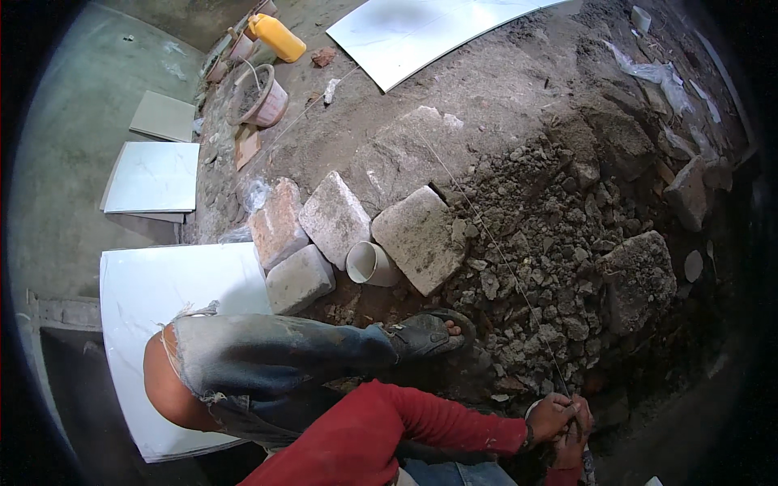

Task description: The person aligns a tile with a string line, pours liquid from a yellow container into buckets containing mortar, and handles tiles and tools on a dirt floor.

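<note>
At the lower right my two hands meet in front of a heap of broken rubble (527,243). My left hand (551,416), at the end of a red sleeve, is closed with its fingertips pinched on a thin string (512,279). Against it is my right hand (574,441), its fingers also closed at the string's near end. The string stretches from my fingers up and left across the rubble toward the sandy ground. A pale round rim shows beside my left wrist, mostly hidden. What else lies between my fingers is too small to tell.
Stone blocks (420,236) and a short white pipe piece (371,264) lie left of the rubble. White tiles (182,279) lean at the left; a large tile (405,36) lies at the back. Beyond are a bucket (266,104) and a yellow jerrycan (278,38). My sandalled foot (425,336) stands near the blocks.
</note>
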Motion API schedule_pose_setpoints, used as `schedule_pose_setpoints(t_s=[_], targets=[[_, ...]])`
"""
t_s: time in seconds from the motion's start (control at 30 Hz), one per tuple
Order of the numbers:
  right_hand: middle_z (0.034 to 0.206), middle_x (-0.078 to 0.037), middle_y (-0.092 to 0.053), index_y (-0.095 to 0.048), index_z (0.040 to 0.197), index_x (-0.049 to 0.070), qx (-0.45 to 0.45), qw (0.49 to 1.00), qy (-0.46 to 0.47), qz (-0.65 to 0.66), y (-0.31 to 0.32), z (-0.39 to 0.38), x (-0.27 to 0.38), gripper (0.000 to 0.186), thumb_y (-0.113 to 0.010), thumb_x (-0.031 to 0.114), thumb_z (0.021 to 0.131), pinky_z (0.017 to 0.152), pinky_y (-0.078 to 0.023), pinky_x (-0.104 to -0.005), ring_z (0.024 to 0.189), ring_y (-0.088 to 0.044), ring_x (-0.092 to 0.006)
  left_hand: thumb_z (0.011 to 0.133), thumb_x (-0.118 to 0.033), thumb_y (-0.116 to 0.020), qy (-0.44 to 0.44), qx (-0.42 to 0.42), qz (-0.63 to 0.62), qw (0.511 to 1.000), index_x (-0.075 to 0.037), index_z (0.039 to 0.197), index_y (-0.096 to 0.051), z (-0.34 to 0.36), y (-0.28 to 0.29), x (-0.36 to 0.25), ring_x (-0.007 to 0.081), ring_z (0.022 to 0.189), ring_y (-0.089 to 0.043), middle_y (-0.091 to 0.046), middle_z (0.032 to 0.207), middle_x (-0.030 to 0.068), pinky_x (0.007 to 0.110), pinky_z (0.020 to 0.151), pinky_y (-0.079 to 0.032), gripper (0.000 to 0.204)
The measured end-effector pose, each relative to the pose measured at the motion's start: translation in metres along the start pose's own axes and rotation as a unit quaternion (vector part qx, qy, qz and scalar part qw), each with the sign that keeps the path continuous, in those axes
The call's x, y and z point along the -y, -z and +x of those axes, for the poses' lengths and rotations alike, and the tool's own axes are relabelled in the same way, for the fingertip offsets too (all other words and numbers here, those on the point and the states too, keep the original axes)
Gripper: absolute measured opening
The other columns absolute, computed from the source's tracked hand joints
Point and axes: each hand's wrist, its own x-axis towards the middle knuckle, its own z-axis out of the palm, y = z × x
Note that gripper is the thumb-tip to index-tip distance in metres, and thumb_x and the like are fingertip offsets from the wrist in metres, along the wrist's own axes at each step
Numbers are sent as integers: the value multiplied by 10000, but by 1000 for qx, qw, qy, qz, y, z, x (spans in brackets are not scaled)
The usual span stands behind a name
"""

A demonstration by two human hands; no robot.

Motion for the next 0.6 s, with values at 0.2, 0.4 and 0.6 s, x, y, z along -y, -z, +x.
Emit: schedule_pose_setpoints(t_s=[0.2,0.4,0.6], targets=[[1298,-150,-376,-377,1282,13,-41,933,-186,305,-2,9,21,410,-394,242,941,977,-359,-416,1218,-364,-295,804,-378,-647,-38,-43,10,998,-3,985,-487,4,-1,6,129,660,-549,-552,765,58,278,585,-466,447],[1315,-159,-372,-385,1277,-4,6,1000,-16,8,3,3,9,418,-403,214,921,999,-325,-429,1228,-352,-309,836,-404,-599,-29,-1,-13,1000,-5,1049,-483,11,0,16,164,754,-550,-561,842,78,311,687,-472,467],[1315,-142,-392,-375,1294,8,32,997,-2,-72,6,3,8,425,-392,196,913,1011,-299,-437,1242,-333,-314,807,-361,-644,-27,-34,-23,999,6,996,-486,0,-2,2,136,638,-566,-568,769,72,280,593,-472,442]])
